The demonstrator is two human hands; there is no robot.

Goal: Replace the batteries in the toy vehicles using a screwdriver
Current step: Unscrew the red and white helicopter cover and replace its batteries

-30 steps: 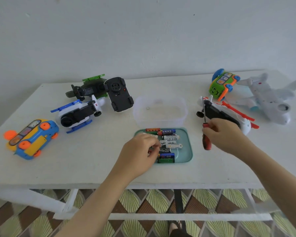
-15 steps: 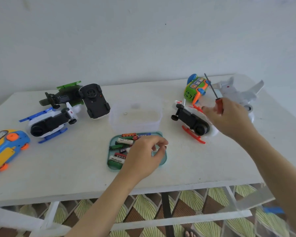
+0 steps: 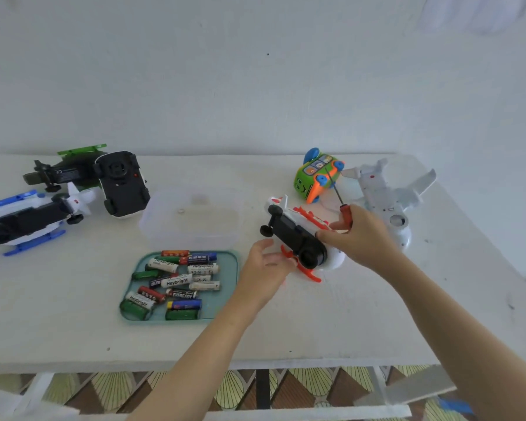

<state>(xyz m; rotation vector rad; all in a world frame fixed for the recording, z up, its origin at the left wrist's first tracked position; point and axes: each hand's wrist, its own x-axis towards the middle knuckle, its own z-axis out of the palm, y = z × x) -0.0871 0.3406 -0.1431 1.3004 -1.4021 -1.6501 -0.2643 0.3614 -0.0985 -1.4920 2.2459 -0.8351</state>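
Left hand (image 3: 263, 265) gripped the overturned red-and-white helicopter (image 3: 301, 238) at its near skid. Right hand (image 3: 357, 235) clasped the screwdriver (image 3: 342, 202) while steadying the toy.

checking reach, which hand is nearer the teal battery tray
Left. The left hand sits just right of the battery tray; the right hand is farther right, beyond the red-and-white toy.

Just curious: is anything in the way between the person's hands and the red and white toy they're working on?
Nothing visible. Both the left hand and right hand already touch the red-and-white toy; the right also grips the screwdriver.
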